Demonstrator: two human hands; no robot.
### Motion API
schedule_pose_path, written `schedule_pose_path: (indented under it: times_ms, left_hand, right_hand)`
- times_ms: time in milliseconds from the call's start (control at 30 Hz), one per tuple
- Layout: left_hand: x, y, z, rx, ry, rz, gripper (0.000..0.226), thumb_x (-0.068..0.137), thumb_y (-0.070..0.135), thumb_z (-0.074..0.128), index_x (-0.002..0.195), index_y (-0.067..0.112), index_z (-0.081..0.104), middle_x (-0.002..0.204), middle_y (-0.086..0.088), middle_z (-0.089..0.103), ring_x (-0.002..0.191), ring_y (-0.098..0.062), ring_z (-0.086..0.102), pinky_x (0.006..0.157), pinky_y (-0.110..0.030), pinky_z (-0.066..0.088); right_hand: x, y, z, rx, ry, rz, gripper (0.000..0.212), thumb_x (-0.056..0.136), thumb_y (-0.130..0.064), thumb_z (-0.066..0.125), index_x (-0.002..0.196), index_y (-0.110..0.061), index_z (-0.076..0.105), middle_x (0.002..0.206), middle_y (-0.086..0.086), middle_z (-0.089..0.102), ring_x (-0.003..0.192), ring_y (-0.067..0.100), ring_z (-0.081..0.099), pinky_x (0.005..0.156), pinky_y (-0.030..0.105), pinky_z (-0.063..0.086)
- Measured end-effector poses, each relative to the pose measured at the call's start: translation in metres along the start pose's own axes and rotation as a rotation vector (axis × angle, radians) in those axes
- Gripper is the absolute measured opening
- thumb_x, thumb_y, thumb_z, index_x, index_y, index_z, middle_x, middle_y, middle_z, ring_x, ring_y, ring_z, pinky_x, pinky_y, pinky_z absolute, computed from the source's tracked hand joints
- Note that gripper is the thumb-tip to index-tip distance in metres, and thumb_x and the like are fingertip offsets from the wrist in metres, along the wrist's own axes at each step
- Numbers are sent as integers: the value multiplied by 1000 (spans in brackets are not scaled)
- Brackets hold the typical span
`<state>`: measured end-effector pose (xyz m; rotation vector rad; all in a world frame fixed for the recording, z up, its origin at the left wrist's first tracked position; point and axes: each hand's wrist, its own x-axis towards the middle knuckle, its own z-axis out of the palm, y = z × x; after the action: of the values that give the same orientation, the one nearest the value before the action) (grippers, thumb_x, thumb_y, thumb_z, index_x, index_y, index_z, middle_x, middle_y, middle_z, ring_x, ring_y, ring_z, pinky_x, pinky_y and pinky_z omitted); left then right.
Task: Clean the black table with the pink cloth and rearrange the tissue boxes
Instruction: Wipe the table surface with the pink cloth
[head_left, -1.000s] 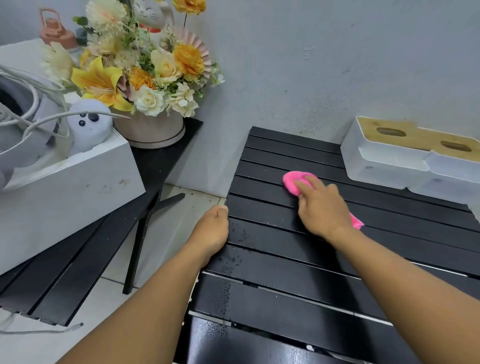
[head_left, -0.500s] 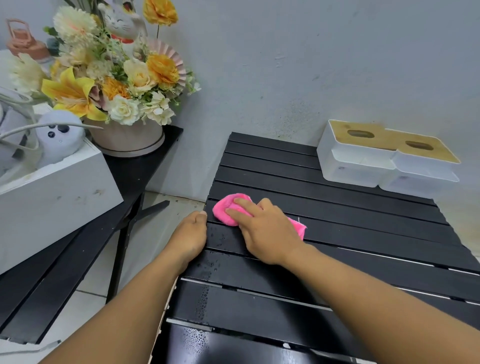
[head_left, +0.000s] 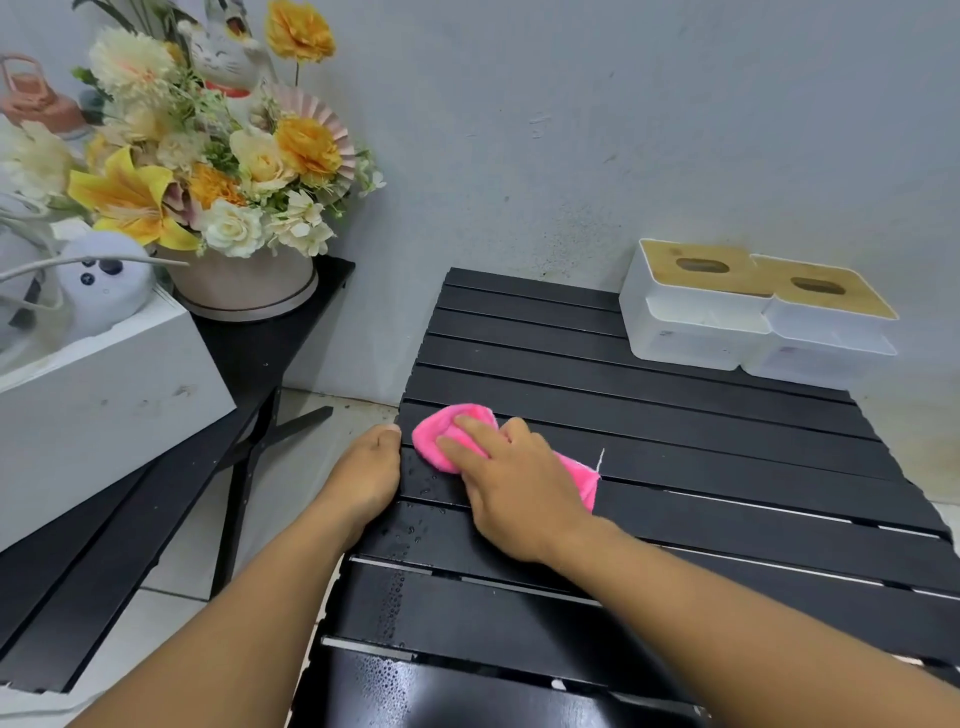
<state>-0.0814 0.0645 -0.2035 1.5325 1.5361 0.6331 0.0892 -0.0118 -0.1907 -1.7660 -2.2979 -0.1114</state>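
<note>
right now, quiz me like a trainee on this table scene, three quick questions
1. True or false: the right hand presses the pink cloth flat on the black table.
2. Where on the table do the two tissue boxes stand? A) near left corner B) far right corner C) centre
3. Fill in: the left hand holds the table's ____ edge.

Key: 1 true; 2 B; 3 left
</note>
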Motion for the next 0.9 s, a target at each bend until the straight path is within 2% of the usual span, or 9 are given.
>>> schedule_pose_path:
  times_ms: [100, 167, 267, 367, 433, 500, 667, 767, 900]
  left_hand:
    - [0, -2, 0, -4, -22, -15, 41, 104, 27, 25, 103, 8, 62, 105, -3, 64, 104, -23, 57, 78, -32, 40]
    - [0, -5, -1, -31, -50, -36, 43, 103, 31, 25, 102, 14, 64, 104, 0, 66, 102, -20, 59, 83, -33, 45]
    - [-3, -6, -3, -54, -61, -59, 45, 104, 37, 24, 105, 19, 65, 106, 3, 65, 101, -14, 59, 85, -32, 42]
    - [-4, -7, -4, -61, -61, -95, 48, 104, 41, 24, 109, 19, 66, 110, 2, 66, 105, -18, 59, 96, -35, 43]
    - [-5, -8, -4, -72, -66, -119, 49, 104, 43, 25, 109, 19, 67, 109, 2, 67, 105, -19, 60, 100, -38, 44]
    - [-6, -8, -4, -90, -68, -124, 48, 104, 42, 26, 105, 18, 68, 105, 1, 68, 101, -18, 62, 97, -37, 46]
    - [-10, -10, -3, -55, -27, -76, 46, 104, 36, 27, 99, 13, 66, 101, -3, 68, 98, -22, 62, 91, -35, 47]
    - [-9, -11, -3, -20, -8, -46, 46, 104, 37, 27, 97, 11, 65, 101, -4, 67, 99, -24, 61, 91, -36, 46]
    - [-5, -9, -3, 5, 12, -18, 49, 104, 35, 28, 98, 2, 63, 99, -8, 68, 92, -23, 59, 80, -34, 43]
  right_hand:
    - [3, 23, -1, 0, -29, -60, 42, 92, -26, 45, 133, -31, 52, 146, -3, 49, 83, 29, 45, 71, 38, 42]
    - [13, 47, -1, -73, -35, 114, 42, 93, -25, 44, 134, -31, 51, 149, -3, 45, 88, 30, 45, 76, 40, 44]
    - [26, 67, -4, -105, -27, 476, 41, 93, -22, 42, 133, -28, 50, 148, -3, 42, 90, 29, 36, 77, 37, 35]
    - [34, 51, -7, -139, -58, 610, 45, 90, -19, 43, 134, -23, 46, 147, 0, 37, 102, 33, 39, 79, 37, 29]
    - [33, 30, -4, -137, -30, 517, 45, 88, -20, 45, 133, -24, 48, 147, 1, 39, 105, 34, 41, 78, 38, 28]
    - [24, 7, 1, -120, 2, 335, 44, 88, -20, 46, 131, -26, 52, 145, 1, 44, 97, 32, 43, 73, 36, 28]
    - [-8, -6, -1, -11, -8, 42, 45, 90, -23, 48, 134, -30, 52, 144, -5, 49, 83, 27, 42, 70, 39, 46]
    - [-14, 2, -2, -3, -23, 27, 43, 92, -25, 47, 135, -33, 50, 147, -6, 47, 82, 24, 38, 71, 41, 47]
    - [-9, -3, 0, -30, -23, 63, 46, 93, -28, 41, 137, -33, 49, 148, -7, 46, 83, 23, 35, 72, 40, 46]
